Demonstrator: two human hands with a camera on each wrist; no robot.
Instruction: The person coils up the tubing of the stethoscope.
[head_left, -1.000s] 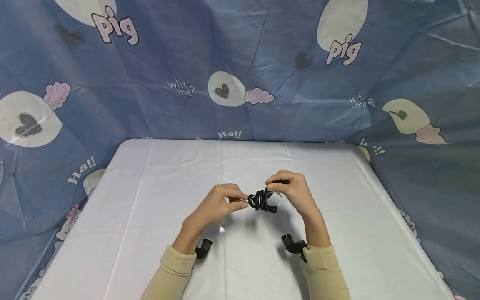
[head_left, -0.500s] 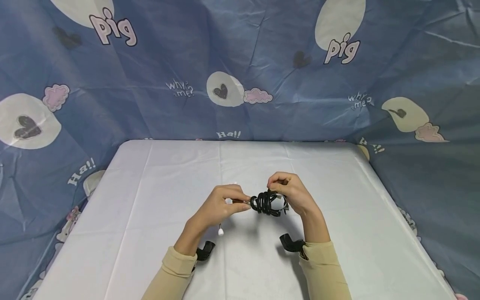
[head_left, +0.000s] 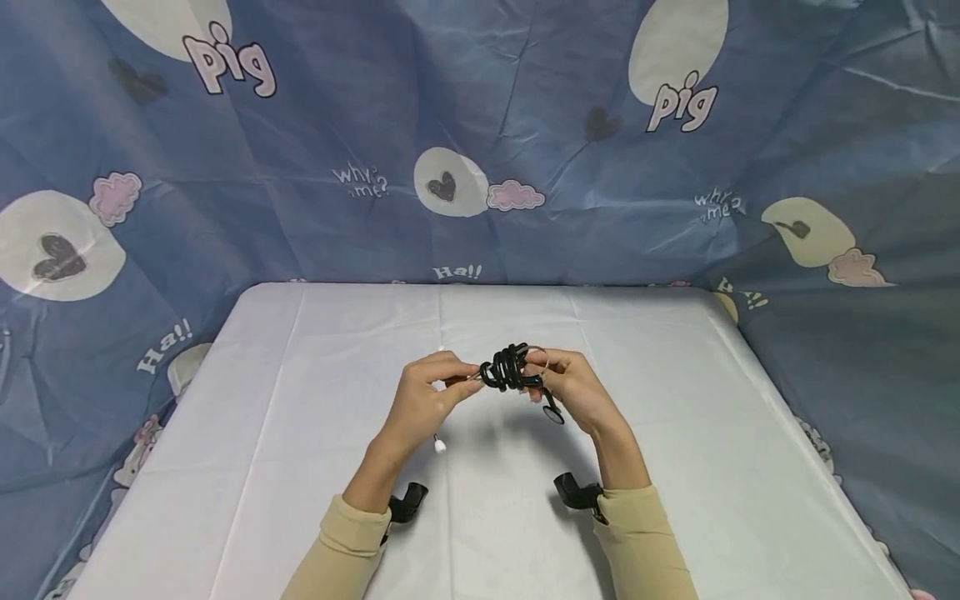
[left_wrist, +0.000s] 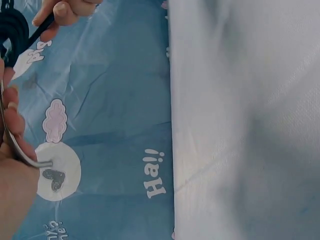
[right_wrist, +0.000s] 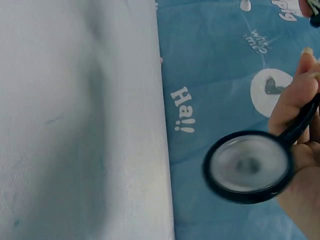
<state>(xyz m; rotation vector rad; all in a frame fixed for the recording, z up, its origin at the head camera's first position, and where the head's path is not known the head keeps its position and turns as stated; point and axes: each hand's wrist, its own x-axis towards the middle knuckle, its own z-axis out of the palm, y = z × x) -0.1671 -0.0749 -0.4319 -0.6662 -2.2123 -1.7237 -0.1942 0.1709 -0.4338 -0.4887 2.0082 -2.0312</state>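
A stethoscope [head_left: 504, 369] is held up above the white table, its black tubing wound in several coils around itself. My left hand [head_left: 424, 398] pinches the metal ear tubes at the left end of the coils. One white eartip [head_left: 440, 446] hangs below that hand, and a curved metal ear tube [left_wrist: 26, 159] shows in the left wrist view. At the right end, my right hand [head_left: 576, 385] grips the tubing beside a thin round loop. The round chestpiece [right_wrist: 248, 167] sticks out below the right fingers, its flat face toward the right wrist camera.
A white-covered table [head_left: 337, 333] lies under both hands. Blue printed cloth [head_left: 480, 100] hangs behind it and along the sides. Black wrist mounts [head_left: 408, 502] sit at both cuffs.
The coiled tubing has moved up and left with both hands. My right fingers have shifted from the top of the coil to its right end, and the chestpiece now hangs in plain view.
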